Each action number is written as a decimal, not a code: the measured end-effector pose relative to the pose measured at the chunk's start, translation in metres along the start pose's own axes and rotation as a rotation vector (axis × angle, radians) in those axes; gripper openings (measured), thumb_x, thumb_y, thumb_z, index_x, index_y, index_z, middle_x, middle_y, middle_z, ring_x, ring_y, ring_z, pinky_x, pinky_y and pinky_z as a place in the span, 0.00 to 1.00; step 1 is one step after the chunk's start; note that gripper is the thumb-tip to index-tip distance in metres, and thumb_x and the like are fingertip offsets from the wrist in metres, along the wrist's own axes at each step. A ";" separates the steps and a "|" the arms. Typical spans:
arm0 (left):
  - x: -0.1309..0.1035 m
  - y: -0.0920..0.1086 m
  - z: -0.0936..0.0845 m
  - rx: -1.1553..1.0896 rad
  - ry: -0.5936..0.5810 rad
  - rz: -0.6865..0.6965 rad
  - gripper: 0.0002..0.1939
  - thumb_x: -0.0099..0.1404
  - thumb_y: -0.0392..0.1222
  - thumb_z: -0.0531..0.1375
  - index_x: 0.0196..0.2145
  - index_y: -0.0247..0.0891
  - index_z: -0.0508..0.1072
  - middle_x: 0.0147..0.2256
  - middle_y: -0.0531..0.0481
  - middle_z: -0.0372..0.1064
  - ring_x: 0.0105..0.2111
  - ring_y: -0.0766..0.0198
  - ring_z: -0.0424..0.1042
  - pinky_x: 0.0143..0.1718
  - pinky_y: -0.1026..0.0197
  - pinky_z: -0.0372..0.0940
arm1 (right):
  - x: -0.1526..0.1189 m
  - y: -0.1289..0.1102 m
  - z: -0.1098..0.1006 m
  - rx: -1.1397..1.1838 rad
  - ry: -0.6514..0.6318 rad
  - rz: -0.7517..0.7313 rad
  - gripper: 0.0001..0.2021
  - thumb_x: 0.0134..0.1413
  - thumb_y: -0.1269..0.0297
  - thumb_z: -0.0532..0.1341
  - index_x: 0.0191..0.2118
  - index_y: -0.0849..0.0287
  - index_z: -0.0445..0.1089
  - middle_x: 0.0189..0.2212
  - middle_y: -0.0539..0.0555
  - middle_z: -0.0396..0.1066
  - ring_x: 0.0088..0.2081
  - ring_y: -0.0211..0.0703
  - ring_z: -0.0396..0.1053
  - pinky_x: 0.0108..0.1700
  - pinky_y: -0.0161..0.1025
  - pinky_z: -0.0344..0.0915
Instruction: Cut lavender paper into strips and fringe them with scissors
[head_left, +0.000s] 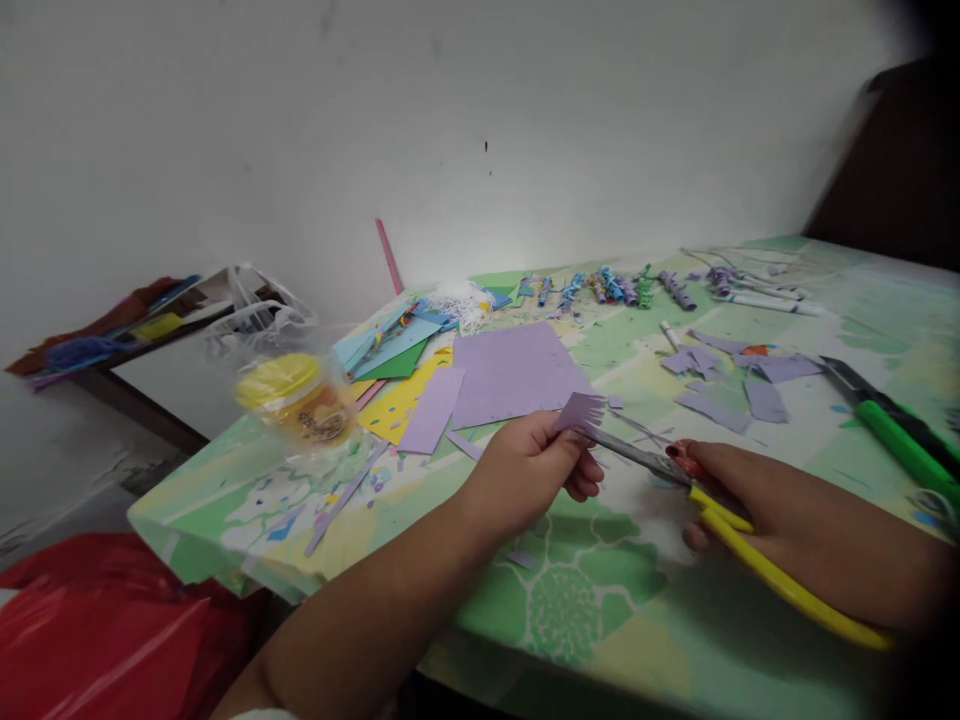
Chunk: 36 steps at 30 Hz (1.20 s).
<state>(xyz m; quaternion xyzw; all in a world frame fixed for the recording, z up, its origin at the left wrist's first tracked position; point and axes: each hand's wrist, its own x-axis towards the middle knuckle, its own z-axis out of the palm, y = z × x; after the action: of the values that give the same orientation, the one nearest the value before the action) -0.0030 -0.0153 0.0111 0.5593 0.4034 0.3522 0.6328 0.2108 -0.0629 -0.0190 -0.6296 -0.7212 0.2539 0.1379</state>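
Between the thumb and fingers of my left hand (536, 462) is a small piece of purple paper (579, 411), its right side cut into a fringe of thin strips. My right hand (780, 515) grips a pair of scissors (724, 515) with yellow handles. The scissor blades point left and are spread apart, the lower one close to the fringed paper and my left fingers. Behind my left hand a large purple sheet (514, 372) lies flat, with a narrower purple strip (433, 411) to its left. Torn-looking purple scraps (712, 408) lie beyond the scissors.
A green utility knife (896, 430) lies at the right. Several fringed paper rolls (615, 287) line the back beside white shredded strings (459, 303). At the left stand a yellow-lidded tub (296, 400) and coloured sheets (405, 360). A red plastic bag (112, 630) is below the table's left edge.
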 end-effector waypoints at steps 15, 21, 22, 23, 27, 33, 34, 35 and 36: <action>-0.001 -0.001 0.003 -0.010 0.001 -0.012 0.10 0.62 0.32 0.53 0.23 0.34 0.66 0.19 0.56 0.67 0.17 0.74 0.67 0.22 0.69 0.63 | 0.005 -0.002 -0.001 -0.041 -0.008 0.001 0.16 0.47 0.47 0.56 0.36 0.54 0.62 0.37 0.56 0.70 0.37 0.54 0.67 0.40 0.48 0.63; -0.001 0.000 0.002 -0.012 0.014 -0.014 0.07 0.60 0.31 0.55 0.24 0.33 0.68 0.20 0.55 0.68 0.17 0.74 0.67 0.21 0.70 0.63 | 0.005 0.003 -0.002 -0.052 0.006 0.012 0.17 0.46 0.45 0.56 0.35 0.53 0.62 0.35 0.56 0.70 0.36 0.55 0.67 0.39 0.50 0.63; -0.001 -0.001 0.001 -0.015 0.020 -0.010 0.07 0.59 0.31 0.55 0.24 0.33 0.68 0.20 0.55 0.68 0.17 0.74 0.67 0.21 0.70 0.63 | 0.005 0.003 -0.002 -0.051 0.010 0.010 0.17 0.46 0.46 0.56 0.36 0.53 0.62 0.37 0.56 0.70 0.38 0.56 0.67 0.40 0.50 0.62; -0.001 -0.001 0.001 -0.021 0.026 -0.002 0.08 0.59 0.31 0.55 0.23 0.33 0.68 0.19 0.55 0.68 0.17 0.74 0.67 0.21 0.70 0.63 | 0.004 0.003 -0.002 -0.045 0.015 0.005 0.17 0.47 0.46 0.56 0.37 0.53 0.62 0.38 0.56 0.70 0.40 0.56 0.66 0.42 0.50 0.62; 0.000 -0.006 -0.001 -0.061 0.053 0.076 0.07 0.59 0.33 0.56 0.23 0.33 0.69 0.18 0.55 0.68 0.17 0.74 0.66 0.20 0.70 0.62 | 0.000 0.003 -0.001 -0.014 0.021 -0.017 0.15 0.50 0.49 0.56 0.40 0.51 0.61 0.45 0.56 0.69 0.48 0.59 0.63 0.49 0.52 0.59; -0.001 -0.006 0.000 0.002 0.031 0.098 0.07 0.57 0.34 0.57 0.22 0.34 0.69 0.18 0.55 0.67 0.18 0.74 0.66 0.21 0.70 0.62 | 0.001 0.006 0.006 0.018 0.028 -0.006 0.16 0.45 0.47 0.57 0.38 0.48 0.61 0.43 0.54 0.69 0.53 0.62 0.60 0.47 0.52 0.60; -0.002 -0.005 0.000 0.023 0.029 0.089 0.08 0.57 0.33 0.57 0.21 0.34 0.69 0.18 0.55 0.67 0.18 0.74 0.66 0.22 0.70 0.62 | 0.001 0.006 0.007 0.022 0.033 -0.003 0.15 0.45 0.47 0.56 0.37 0.48 0.62 0.42 0.54 0.70 0.53 0.62 0.60 0.47 0.52 0.61; -0.002 -0.004 0.000 0.039 0.029 0.081 0.08 0.57 0.33 0.57 0.21 0.34 0.69 0.18 0.55 0.67 0.18 0.74 0.65 0.22 0.70 0.62 | 0.002 0.006 0.007 0.027 0.032 0.000 0.15 0.45 0.47 0.56 0.37 0.48 0.62 0.41 0.54 0.70 0.52 0.62 0.61 0.47 0.51 0.61; -0.002 -0.003 0.001 0.050 0.027 0.077 0.08 0.57 0.33 0.57 0.20 0.34 0.69 0.18 0.55 0.67 0.18 0.74 0.65 0.22 0.70 0.62 | 0.002 0.006 0.007 0.031 0.029 0.005 0.15 0.45 0.46 0.56 0.36 0.48 0.62 0.41 0.54 0.70 0.52 0.62 0.61 0.46 0.51 0.61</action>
<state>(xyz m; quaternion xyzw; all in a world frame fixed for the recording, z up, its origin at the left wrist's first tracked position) -0.0035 -0.0180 0.0083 0.5852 0.3990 0.3734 0.5991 0.2117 -0.0615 -0.0284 -0.6329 -0.7134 0.2563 0.1572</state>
